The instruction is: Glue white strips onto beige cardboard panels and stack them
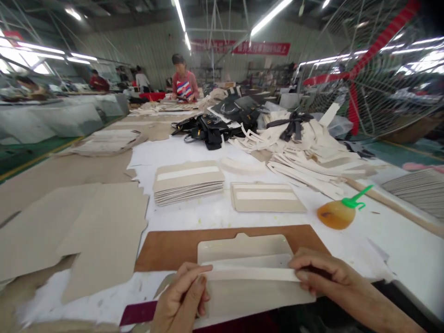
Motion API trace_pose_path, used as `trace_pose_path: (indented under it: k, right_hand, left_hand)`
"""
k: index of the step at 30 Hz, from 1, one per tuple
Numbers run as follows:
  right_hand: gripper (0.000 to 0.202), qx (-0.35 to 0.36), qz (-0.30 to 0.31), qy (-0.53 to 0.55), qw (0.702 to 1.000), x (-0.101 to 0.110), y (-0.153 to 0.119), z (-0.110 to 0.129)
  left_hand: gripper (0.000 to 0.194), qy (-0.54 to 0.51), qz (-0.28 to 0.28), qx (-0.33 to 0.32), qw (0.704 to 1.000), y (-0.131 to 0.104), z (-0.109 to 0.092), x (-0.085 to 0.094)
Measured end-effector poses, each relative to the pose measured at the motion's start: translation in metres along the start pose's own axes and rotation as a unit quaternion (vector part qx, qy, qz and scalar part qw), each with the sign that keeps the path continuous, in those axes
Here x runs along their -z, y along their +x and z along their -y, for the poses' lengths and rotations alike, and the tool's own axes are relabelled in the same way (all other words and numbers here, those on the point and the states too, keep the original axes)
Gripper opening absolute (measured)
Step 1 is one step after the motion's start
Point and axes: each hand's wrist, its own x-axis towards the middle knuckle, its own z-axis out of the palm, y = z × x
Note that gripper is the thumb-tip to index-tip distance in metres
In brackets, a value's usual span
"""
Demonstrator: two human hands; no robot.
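While hands (185, 293) (321, 272) pinch white strip (251, 274) by ends, panel stack (189, 182) beyond brown sheet (168, 249), amber bottle (336, 215) at right.

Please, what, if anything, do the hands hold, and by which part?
A pale strip, by its ends: left hand at the left end, right hand at the right. Whether they also grip the beige panel cannot be told.

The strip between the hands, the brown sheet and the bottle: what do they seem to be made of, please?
Strip: perhaps fabric or card, matte, as it looks flat and glare-free. Brown sheet: possibly leather or board, matte, with straight edges. Bottle: most likely plastic, smooth and translucent, since amber shows through.
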Motion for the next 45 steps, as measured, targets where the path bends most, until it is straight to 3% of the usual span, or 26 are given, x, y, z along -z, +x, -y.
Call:
trace_pose_path:
  k: [6, 12, 19, 25, 31, 38, 45]
  right_hand:
    - [0.039, -0.060, -0.151, 0.014, 0.987, 0.001, 0.017, -0.019]
    - [0.047, -0.069, -0.220, -0.013, 0.973, -0.002, 0.045, -0.022]
    - [0.049, -0.076, -0.243, -0.058, 0.965, -0.006, 0.051, -0.034]
    - [0.043, -0.057, -0.221, -0.111, 0.967, -0.004, 0.052, -0.041]
    - [0.045, -0.057, -0.233, -0.136, 0.961, -0.004, 0.052, -0.039]
    - [0.049, -0.075, -0.200, -0.139, 0.967, 0.003, 0.052, -0.053]
    - [0.046, -0.053, -0.237, -0.140, 0.960, 0.002, 0.052, -0.067]
  left_hand:
    - [0.038, 0.094, 0.018, 0.014, 0.995, 0.007, -0.001, 0.004]
    - [0.036, 0.233, -0.099, -0.015, 0.967, 0.025, -0.001, -0.004]
    - [0.035, 0.325, -0.097, -0.062, 0.939, 0.037, -0.001, -0.013]
    - [0.028, 0.411, -0.072, -0.151, 0.896, 0.040, 0.008, -0.012]
    - [0.017, 0.429, -0.059, -0.218, 0.875, 0.039, 0.008, -0.009]
    - [0.032, 0.437, 0.000, -0.279, 0.855, 0.026, 0.009, 0.002]
    - [0.036, 0.504, 0.008, -0.299, 0.810, 0.025, 0.014, 0.003]
